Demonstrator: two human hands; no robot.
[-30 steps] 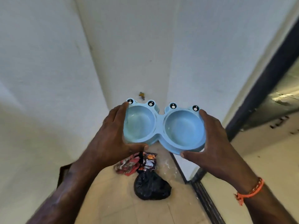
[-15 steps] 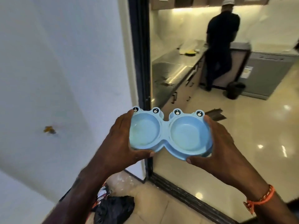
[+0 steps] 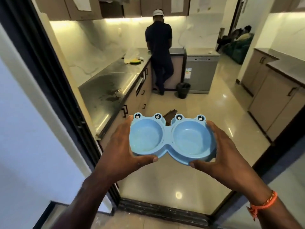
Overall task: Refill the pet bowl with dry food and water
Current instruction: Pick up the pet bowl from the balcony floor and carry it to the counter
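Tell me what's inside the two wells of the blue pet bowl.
Both wells of the blue pet bowl look empty: no dry food and no clear water. Nothing covers their insides.

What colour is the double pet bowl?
Light blue, with black-and-white eyes, in the head view: double pet bowl.

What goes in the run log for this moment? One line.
stage: carrying | pet bowl: both wells empty | left hand: gripping | right hand: gripping | facing: kitchen doorway

Warm under-cabinet strip light (image 3: 143,19); floor (image 3: 178,195) glare; wide-angle edge distortion.
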